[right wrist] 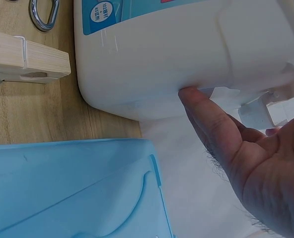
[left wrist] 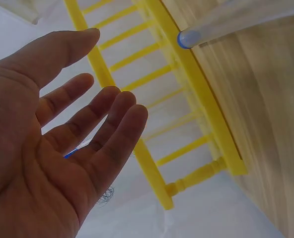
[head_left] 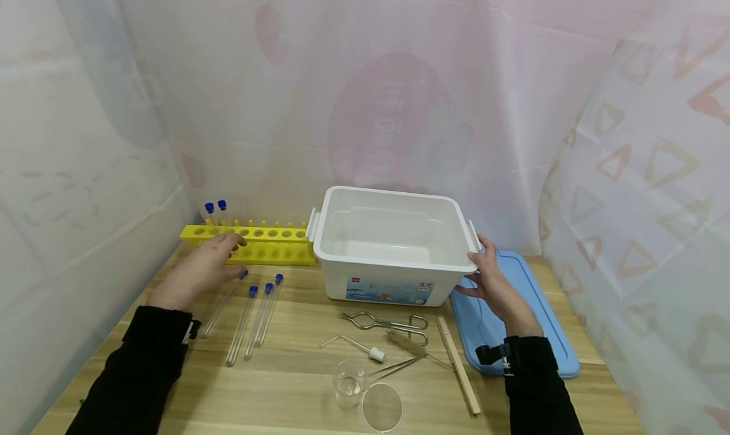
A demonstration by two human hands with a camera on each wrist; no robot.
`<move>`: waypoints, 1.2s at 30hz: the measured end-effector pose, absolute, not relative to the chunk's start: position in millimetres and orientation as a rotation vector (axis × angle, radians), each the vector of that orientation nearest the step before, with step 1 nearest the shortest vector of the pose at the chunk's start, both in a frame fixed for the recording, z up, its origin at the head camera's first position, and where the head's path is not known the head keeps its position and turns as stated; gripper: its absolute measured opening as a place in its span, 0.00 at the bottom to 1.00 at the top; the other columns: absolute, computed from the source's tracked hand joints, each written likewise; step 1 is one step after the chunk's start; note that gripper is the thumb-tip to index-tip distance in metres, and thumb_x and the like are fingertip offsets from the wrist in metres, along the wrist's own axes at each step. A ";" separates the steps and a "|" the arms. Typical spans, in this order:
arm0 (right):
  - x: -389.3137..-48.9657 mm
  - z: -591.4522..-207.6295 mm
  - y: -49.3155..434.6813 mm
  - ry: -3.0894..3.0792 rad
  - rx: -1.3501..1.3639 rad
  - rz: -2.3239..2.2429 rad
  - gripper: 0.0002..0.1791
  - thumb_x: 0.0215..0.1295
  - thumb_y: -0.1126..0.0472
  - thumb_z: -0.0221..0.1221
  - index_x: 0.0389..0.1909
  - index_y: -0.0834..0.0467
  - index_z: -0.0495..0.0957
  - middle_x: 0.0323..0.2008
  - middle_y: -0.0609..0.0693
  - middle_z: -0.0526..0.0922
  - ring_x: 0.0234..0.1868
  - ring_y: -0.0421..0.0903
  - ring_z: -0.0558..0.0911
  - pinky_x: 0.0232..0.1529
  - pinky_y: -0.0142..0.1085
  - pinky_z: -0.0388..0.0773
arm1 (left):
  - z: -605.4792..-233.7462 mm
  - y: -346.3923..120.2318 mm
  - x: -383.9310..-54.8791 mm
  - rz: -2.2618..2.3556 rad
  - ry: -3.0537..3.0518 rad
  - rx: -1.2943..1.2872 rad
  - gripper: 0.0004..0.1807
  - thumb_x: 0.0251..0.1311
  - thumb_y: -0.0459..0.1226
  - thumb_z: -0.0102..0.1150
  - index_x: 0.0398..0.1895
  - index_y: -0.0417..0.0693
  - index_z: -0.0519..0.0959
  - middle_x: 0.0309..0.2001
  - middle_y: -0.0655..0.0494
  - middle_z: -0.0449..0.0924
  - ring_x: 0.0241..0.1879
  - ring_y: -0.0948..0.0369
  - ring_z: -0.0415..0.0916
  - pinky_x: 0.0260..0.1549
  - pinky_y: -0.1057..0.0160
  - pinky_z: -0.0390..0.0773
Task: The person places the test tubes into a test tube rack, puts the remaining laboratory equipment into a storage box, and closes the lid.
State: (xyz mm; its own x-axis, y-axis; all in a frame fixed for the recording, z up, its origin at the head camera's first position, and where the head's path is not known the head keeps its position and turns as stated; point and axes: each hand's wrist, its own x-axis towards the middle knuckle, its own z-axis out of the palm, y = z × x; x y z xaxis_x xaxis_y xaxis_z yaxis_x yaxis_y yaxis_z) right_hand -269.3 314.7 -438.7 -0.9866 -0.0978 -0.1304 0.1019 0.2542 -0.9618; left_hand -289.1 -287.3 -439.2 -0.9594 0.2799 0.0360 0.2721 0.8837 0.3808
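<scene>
My left hand (head_left: 201,267) hovers at the front of a yellow test tube rack (head_left: 274,252), its fingers loosely bent and the palm bare in the left wrist view. Two blue-capped test tubes (head_left: 222,205) stand in the rack's left end, partly hidden by that hand. Several more capped test tubes (head_left: 263,314) lie on the table just in front, one beside the thumb. At the other side, my right hand (head_left: 495,283) holds the right end of a white storage box (head_left: 393,276). One finger presses the box wall below the handle (right wrist: 258,114); the others are partly hidden.
A blue lid (head_left: 542,314) lies beneath my right forearm. Before the box are metal crucible tongs (head_left: 376,321), a bent glass tube with a white stopper (head_left: 359,346), a brush (head_left: 406,342), tweezers (head_left: 393,366), a wooden clamp (head_left: 458,365), a beaker (head_left: 348,384) and a round glass dish (head_left: 382,408).
</scene>
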 end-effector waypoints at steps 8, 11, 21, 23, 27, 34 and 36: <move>-268.8 -438.7 316.8 2.350 -0.006 -1.821 0.47 0.94 0.39 0.44 0.96 0.35 0.24 0.95 0.66 0.52 0.90 0.74 0.69 0.77 0.67 0.85 | -451.2 -285.7 -292.3 0.582 2.983 0.445 0.30 0.80 0.36 0.73 0.77 0.28 0.76 0.72 0.23 0.81 0.69 0.29 0.83 0.65 0.30 0.87; -268.0 -438.1 317.0 2.340 -0.007 -1.828 0.47 0.94 0.39 0.44 0.96 0.34 0.24 0.95 0.65 0.52 0.91 0.73 0.68 0.78 0.68 0.84 | -455.6 -284.9 -293.4 0.581 2.953 0.426 0.30 0.80 0.35 0.72 0.77 0.27 0.76 0.72 0.22 0.81 0.69 0.29 0.83 0.66 0.30 0.87; -268.5 -437.4 316.2 2.333 0.010 -1.831 0.47 0.94 0.38 0.45 0.96 0.33 0.24 0.95 0.64 0.51 0.91 0.73 0.68 0.78 0.69 0.84 | -464.7 -284.9 -292.6 0.522 2.920 0.435 0.26 0.82 0.34 0.69 0.75 0.27 0.78 0.67 0.25 0.86 0.64 0.33 0.87 0.62 0.34 0.91; -269.0 -437.6 316.3 2.336 0.012 -1.829 0.47 0.93 0.38 0.45 0.96 0.33 0.24 0.95 0.64 0.52 0.91 0.73 0.69 0.78 0.69 0.84 | -466.6 -285.0 -292.8 0.509 2.934 0.457 0.24 0.82 0.34 0.69 0.72 0.27 0.80 0.65 0.26 0.87 0.61 0.35 0.89 0.59 0.36 0.92; -269.3 -438.2 316.6 2.339 0.011 -1.828 0.48 0.93 0.38 0.45 0.96 0.33 0.24 0.95 0.65 0.52 0.90 0.73 0.69 0.78 0.69 0.84 | -470.9 -285.4 -294.4 0.479 2.955 0.477 0.20 0.81 0.32 0.70 0.67 0.27 0.83 0.61 0.28 0.88 0.55 0.40 0.89 0.55 0.39 0.92; -268.1 -438.6 317.2 2.338 0.000 -1.822 0.49 0.93 0.36 0.46 0.96 0.33 0.24 0.95 0.64 0.52 0.91 0.72 0.68 0.78 0.68 0.83 | -473.5 -285.3 -297.0 0.436 2.961 0.480 0.19 0.80 0.31 0.71 0.66 0.27 0.83 0.59 0.28 0.89 0.54 0.42 0.90 0.54 0.40 0.93; -268.1 -438.5 317.1 2.341 -0.002 -1.821 0.49 0.93 0.36 0.46 0.96 0.33 0.24 0.95 0.64 0.52 0.91 0.73 0.69 0.78 0.69 0.83 | -474.5 -285.6 -297.8 0.434 2.964 0.484 0.19 0.80 0.30 0.70 0.65 0.26 0.83 0.59 0.28 0.89 0.54 0.42 0.90 0.54 0.41 0.94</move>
State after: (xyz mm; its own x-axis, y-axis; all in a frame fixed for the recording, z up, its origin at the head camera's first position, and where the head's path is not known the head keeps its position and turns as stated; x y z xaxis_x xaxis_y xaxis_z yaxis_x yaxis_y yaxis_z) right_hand -268.1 317.1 -438.5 -0.9846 -0.1081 -0.1370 0.1062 0.2519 -0.9619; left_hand -297.8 -285.6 -474.5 -0.9436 0.3258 -0.0588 0.2953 0.9086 0.2955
